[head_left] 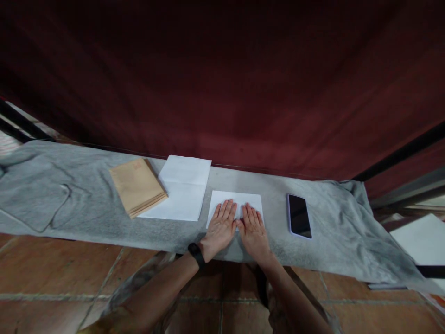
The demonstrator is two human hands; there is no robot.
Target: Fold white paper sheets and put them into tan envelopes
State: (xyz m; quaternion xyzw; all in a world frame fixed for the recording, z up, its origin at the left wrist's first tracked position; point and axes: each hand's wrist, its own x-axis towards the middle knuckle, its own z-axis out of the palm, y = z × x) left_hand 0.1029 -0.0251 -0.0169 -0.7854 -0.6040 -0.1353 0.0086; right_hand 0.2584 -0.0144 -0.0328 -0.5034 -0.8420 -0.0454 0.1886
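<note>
A small white sheet of paper (236, 197), perhaps folded, lies in front of me on the grey cloth. My left hand (222, 223) rests flat on its left half with the fingers stretched out. On the right half, my right hand (253, 229) also lies flat, fingers slightly spread. The two thumbs meet near the sheet's lower middle. Both palms hide much of the lower part of the paper. To the left is a larger white sheet or stack of paper (184, 199) with a crease across it. A pile of brown envelopes (137, 183) partly covers its left side.
The grey cloth (333, 222) covers a long narrow bench, wrinkled at both ends. A phone (299, 216) with a dark screen lies to the right. A thin cord (57, 211) lies at the left. Behind hangs a dark red curtain (225, 93). Tiled floor (86, 264) shows below.
</note>
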